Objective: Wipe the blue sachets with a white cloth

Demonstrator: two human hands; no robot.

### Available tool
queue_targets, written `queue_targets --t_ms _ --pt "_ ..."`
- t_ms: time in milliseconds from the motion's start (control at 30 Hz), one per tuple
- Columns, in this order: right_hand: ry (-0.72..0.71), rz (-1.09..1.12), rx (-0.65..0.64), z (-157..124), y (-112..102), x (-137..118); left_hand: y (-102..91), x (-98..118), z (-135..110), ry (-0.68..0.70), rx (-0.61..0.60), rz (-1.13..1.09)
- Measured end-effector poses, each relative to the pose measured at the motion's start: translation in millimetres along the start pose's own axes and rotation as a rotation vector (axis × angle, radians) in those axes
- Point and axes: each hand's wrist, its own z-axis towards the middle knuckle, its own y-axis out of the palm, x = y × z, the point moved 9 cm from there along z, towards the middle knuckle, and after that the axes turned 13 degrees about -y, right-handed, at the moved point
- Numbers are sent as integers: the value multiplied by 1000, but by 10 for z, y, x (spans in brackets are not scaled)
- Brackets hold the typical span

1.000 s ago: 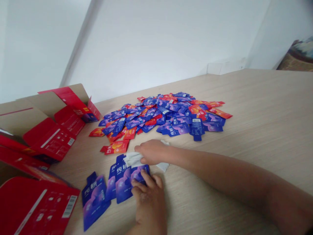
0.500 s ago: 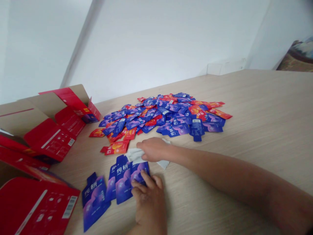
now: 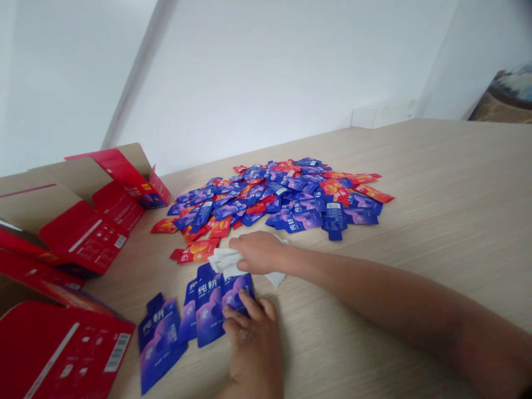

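Observation:
My right hand (image 3: 260,252) is closed on a crumpled white cloth (image 3: 226,259) and presses it against the top of a blue-purple sachet (image 3: 210,302) lying on the table. My left hand (image 3: 251,338) lies just below, its fingertips pinning the lower right corner of that sachet and the ones overlapping it. Another blue sachet (image 3: 160,341) lies apart to the left. A wide heap of blue and red sachets (image 3: 278,197) spreads out behind my right hand.
Flattened red cardboard boxes (image 3: 62,343) lie at the lower left, and an open red box (image 3: 103,205) stands at the left edge. The pale wooden table (image 3: 436,221) runs to a white wall. A single red-orange sachet (image 3: 195,250) lies left of the cloth.
My right hand has slid the cloth slightly up and left over the sachet top. My left hand stays put.

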Motion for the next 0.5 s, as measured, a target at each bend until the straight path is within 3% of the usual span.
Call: queue_targets --t_ms 100,200,333,500 --pt "-113 35 -2 26 5 -184 -23 -5 -1 -3 11 4" --pt "-194 71 -80 27 153 -294 -58 -34 9 -21 19 6" --pt "-60 31 -119 1 233 -63 -56 -21 7 6 9 -11" --pt "39 -21 -15 -11 17 115 1 -7 -1 -12 1 -6"
